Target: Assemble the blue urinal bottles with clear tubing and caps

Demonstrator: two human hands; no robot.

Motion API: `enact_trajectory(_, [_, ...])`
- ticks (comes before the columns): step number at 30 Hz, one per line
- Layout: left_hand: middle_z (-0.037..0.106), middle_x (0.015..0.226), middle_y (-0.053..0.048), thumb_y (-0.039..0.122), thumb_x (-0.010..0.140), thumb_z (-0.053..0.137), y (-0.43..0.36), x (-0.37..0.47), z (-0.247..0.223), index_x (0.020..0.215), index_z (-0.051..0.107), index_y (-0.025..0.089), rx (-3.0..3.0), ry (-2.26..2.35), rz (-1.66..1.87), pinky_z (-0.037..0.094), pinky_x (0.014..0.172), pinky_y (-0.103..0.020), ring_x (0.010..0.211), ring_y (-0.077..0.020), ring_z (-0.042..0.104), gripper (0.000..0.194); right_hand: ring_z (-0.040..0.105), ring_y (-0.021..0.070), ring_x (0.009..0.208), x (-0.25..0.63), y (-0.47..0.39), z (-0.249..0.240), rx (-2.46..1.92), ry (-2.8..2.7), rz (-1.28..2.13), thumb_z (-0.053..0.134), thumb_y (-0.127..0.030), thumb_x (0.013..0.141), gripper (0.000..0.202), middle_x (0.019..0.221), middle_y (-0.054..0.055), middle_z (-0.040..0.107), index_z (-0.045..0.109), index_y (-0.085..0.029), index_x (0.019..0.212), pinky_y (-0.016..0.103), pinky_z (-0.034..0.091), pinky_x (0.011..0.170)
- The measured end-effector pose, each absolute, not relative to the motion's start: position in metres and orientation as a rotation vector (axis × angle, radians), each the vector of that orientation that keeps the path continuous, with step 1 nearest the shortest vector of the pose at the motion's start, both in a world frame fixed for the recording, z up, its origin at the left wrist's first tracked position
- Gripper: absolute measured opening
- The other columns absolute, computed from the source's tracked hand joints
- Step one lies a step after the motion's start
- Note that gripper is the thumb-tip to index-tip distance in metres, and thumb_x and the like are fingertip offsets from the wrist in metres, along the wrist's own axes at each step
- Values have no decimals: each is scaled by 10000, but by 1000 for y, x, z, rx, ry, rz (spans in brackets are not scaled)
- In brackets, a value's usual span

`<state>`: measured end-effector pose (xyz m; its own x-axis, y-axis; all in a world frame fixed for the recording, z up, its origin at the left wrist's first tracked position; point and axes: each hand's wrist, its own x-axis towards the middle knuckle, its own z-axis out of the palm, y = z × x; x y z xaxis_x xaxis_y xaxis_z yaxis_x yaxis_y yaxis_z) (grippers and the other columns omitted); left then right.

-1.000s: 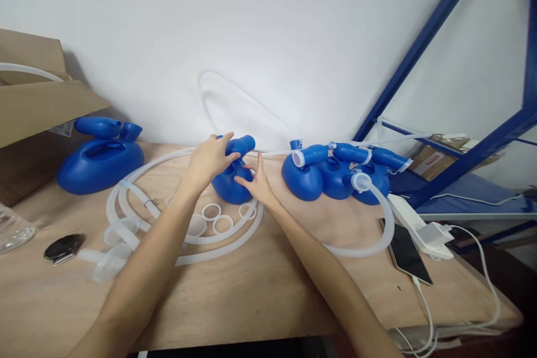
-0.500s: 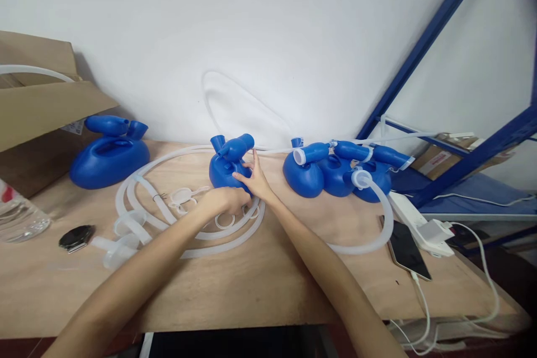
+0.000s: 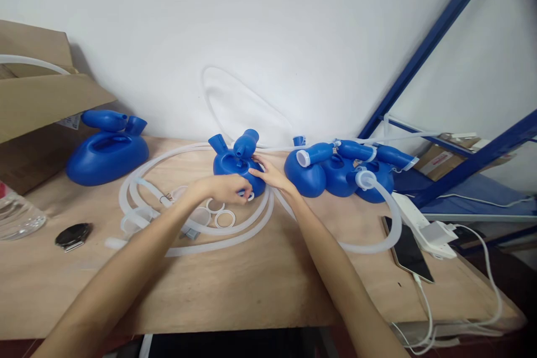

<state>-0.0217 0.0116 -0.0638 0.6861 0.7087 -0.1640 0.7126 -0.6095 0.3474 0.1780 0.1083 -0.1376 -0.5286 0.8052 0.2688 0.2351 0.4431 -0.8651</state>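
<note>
A blue plastic urinal bottle (image 3: 229, 163) stands mid-table by the wall, with a flared neck and a loose-looking blue spout piece (image 3: 246, 144) on top. My right hand (image 3: 271, 172) grips its right side, thumb on the near face and fingers behind. Just in front of the bottle, my left hand (image 3: 229, 189) is closed, its fingertips pinching a small white ring (image 3: 250, 197) low against the bottle. More white rings (image 3: 225, 218) lie below that hand. Clear coiled tubing (image 3: 235, 241) curves around them, and translucent funnel-like caps (image 3: 136, 219) rest partly behind my left forearm.
Another blue bottle (image 3: 107, 159) stands left beside an open cardboard box (image 3: 37, 92). Several blue bottles (image 3: 305, 178) cluster on the right, one with a hose (image 3: 392, 229). A phone (image 3: 408, 249), power strip (image 3: 423, 233), watch (image 3: 73, 235) and clear bottle (image 3: 19, 215) also lie about.
The blue bottle has turned, so its top spout now points more toward me. My left hand shows a white ring at its fingertips. The funnel caps and tubing shifted; the view moved slightly.
</note>
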Motion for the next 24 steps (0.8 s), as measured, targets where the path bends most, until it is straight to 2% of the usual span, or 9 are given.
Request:
enact_trajectory(2, [749,997,-33,298,890,605,16,-41,-49,964,693,194,2427,1052,188,529,827,-250,900,-170,693,155,469,270,1485,180,107,-137,-873,-2028,1067,735,-535,857,784,1588,123,521,515,-182,1522,453,294,1279])
enact_trajectory(5, [727,1123,-78,411,831,705,25,-74,-38,1151,656,196,2128,1049,804,566,855,-314,1017,-220,702,388,408,268,1531,183,104,-135,-885,-2068,1091,708,-598,870,804,1633,104,466,502,-205,1540,458,245,1303])
enact_trajectory(8, [685,1199,-76,393,783,722,36,-100,-42,1272,645,214,1793,1148,1313,594,882,-377,1024,-232,723,527,333,261,1573,183,101,-137,-902,-2089,1105,658,-637,898,823,1683,78,388,442,-238,1585,469,199,1317])
enact_trajectory(10, [687,1167,-65,348,742,734,44,-108,-52,1237,678,192,1567,1188,1472,606,905,-407,942,-216,744,522,298,257,1589,182,99,-140,-911,-2089,1109,621,-662,913,841,1705,67,344,394,-253,1611,475,189,1320])
enact_trajectory(14, [723,991,-85,186,630,747,63,-102,-75,1013,720,119,1260,1262,1513,614,861,-390,825,-216,750,390,260,248,1602,179,98,-146,-912,-2089,1102,575,-693,925,884,1723,84,297,339,-221,1634,457,165,1325])
enact_trajectory(17, [732,880,-113,175,628,750,72,-90,-84,929,722,98,1198,1271,1465,609,842,-387,823,-235,749,312,259,236,1602,178,96,-147,-909,-2095,1096,563,-693,931,879,1725,87,290,336,-215,1633,438,163,1325])
enact_trajectory(20, [746,898,-115,254,619,832,71,-86,-81,965,740,103,1189,1246,1457,600,867,-386,844,-227,737,389,262,224,1599,178,95,-146,-912,-2092,1087,561,-639,951,808,1725,70,294,357,-234,1621,433,175,1322])
enact_trajectory(24, [752,867,-89,287,495,933,62,-99,-67,1003,771,116,1277,1279,1478,576,869,-385,831,-233,709,560,341,222,1556,175,95,-144,-925,-2065,1051,559,-478,963,659,1673,82,391,434,-227,1560,421,244,1295])
